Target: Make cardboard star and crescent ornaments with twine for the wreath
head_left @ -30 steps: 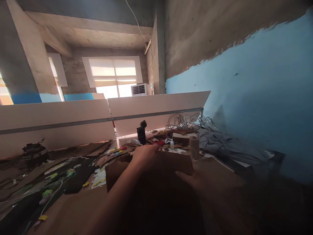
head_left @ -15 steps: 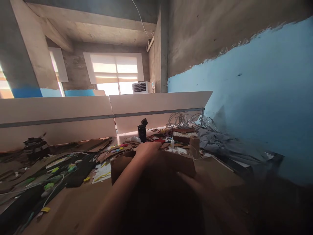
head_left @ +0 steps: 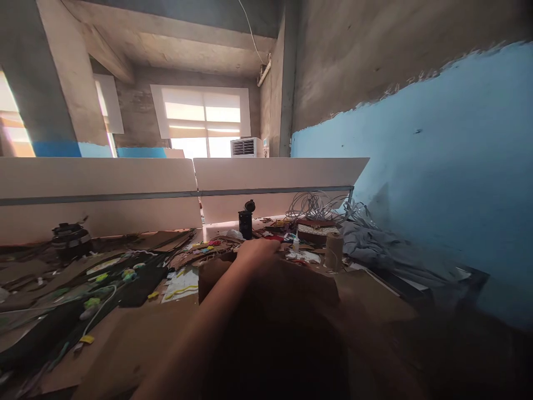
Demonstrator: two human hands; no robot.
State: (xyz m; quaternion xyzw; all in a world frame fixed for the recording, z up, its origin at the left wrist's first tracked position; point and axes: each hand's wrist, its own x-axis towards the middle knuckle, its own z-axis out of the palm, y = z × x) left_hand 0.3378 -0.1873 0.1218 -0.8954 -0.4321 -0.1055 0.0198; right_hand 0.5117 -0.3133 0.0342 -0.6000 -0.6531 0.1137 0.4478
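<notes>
A dark brown, cardboard-like piece (head_left: 310, 284) stands up in front of me, its lower part lost in shadow. Over its far top edge lies my left hand (head_left: 257, 254), closed on that edge with the fingertips hidden behind it. My right hand (head_left: 347, 316) is a dark blur by the piece's right side, and its fingers cannot be made out. Just beyond the left hand stands a black bottle (head_left: 245, 224) with its lid flipped up. A small white glue-like bottle (head_left: 296, 243) and a brown spool of twine (head_left: 333, 253) are farther right.
Flat cardboard sheets (head_left: 137, 344) cover the table at left, among coloured scraps and a white cord (head_left: 102, 311). A dark round pot (head_left: 71, 240) sits far left. Coiled cable (head_left: 312, 206) and grey cloth (head_left: 370, 244) lie at the back right. A white partition (head_left: 278, 172) closes off the back.
The view has shifted slightly, so the scene sits a little farther right. My left hand keeps its place on the brown piece; my right hand has sunk into shadow and blur.
</notes>
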